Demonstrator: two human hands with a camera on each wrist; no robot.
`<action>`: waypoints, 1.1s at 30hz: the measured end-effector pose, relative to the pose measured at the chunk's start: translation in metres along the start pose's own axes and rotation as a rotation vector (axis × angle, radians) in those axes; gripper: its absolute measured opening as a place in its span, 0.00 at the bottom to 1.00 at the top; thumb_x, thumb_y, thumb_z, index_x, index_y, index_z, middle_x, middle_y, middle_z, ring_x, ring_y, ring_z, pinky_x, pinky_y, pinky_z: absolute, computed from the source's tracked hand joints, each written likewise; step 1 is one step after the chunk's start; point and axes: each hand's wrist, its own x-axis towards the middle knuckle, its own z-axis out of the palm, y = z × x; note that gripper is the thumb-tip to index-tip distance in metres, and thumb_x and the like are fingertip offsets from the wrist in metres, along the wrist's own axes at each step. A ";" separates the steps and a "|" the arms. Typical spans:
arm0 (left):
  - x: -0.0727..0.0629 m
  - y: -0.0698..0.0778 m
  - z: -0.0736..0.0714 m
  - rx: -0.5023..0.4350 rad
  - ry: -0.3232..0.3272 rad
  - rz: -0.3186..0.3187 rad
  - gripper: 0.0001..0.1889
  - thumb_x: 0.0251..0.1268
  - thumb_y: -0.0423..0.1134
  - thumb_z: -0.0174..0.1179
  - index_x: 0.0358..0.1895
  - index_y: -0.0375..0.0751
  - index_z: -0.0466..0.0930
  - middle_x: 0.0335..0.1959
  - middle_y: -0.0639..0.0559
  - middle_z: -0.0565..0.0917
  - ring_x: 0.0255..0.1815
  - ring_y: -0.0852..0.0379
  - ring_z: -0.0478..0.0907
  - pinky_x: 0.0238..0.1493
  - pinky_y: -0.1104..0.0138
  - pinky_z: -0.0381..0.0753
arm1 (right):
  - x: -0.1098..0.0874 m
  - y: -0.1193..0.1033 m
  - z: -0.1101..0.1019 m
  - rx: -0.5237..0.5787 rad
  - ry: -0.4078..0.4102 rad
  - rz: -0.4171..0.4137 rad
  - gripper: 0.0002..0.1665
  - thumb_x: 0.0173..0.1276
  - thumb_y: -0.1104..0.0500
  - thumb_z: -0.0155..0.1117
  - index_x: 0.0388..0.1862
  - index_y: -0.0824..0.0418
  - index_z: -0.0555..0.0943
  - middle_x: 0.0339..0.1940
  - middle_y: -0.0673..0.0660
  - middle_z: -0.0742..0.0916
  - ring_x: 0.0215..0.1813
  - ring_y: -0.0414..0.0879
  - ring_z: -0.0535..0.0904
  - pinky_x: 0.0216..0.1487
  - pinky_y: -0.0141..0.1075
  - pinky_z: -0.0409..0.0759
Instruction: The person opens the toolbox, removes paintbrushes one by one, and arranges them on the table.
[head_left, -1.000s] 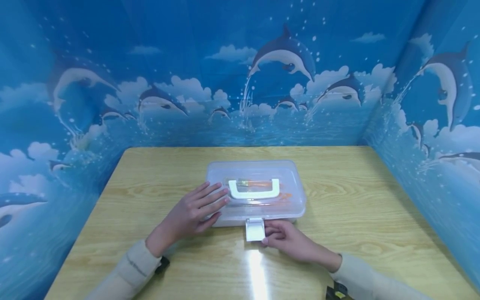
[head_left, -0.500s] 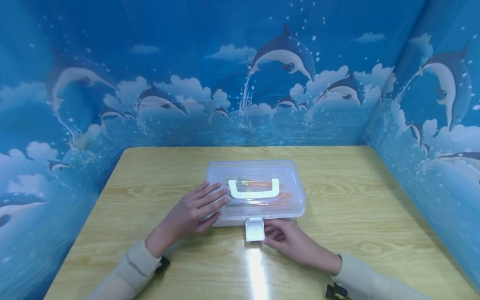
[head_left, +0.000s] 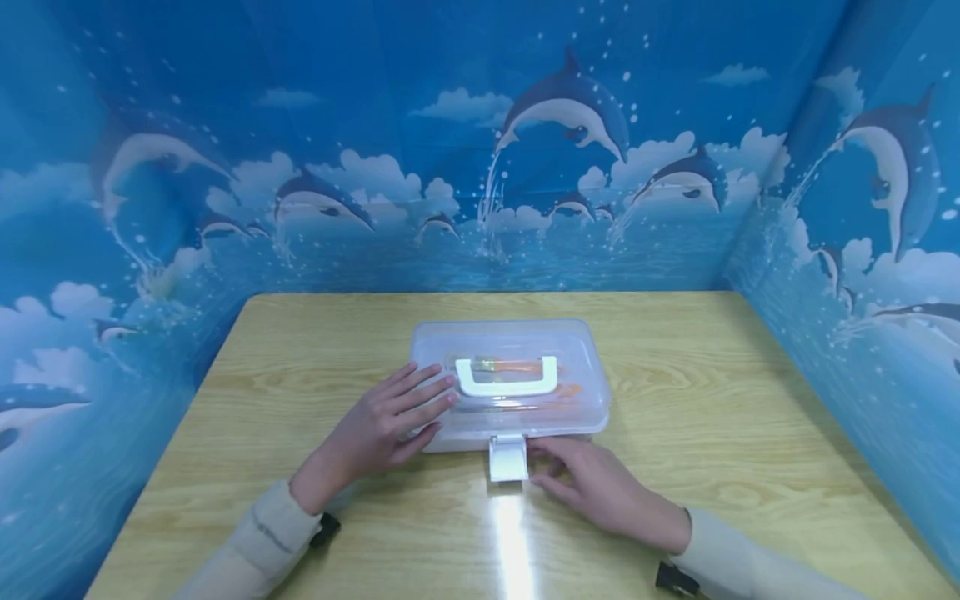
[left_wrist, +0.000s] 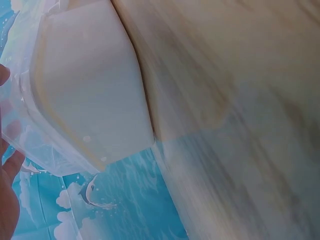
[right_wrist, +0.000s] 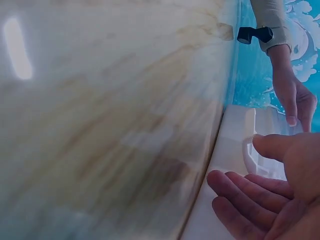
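right hand (head_left: 603,492) is easing off the latch (head_left: 508,459) — fingers loose, empty; left hand (head_left: 382,422) is resting spread against the lid (head_left: 577,342) — unlatching seemingly finishing, lifting probably needed next.

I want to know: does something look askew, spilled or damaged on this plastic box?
One thing: the white front latch juts outward from the plastic box instead of lying flat against it, so it looks unfastened. I see no spill or visible damage.

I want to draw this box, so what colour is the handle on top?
The handle is white; it shows best in the head view.
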 end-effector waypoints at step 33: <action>-0.001 0.002 -0.001 -0.016 -0.026 -0.036 0.23 0.83 0.48 0.45 0.66 0.39 0.79 0.67 0.42 0.80 0.69 0.40 0.75 0.72 0.43 0.73 | 0.012 0.007 -0.072 -0.060 0.234 -0.413 0.32 0.66 0.59 0.71 0.69 0.62 0.76 0.68 0.60 0.80 0.70 0.54 0.73 0.79 0.30 0.63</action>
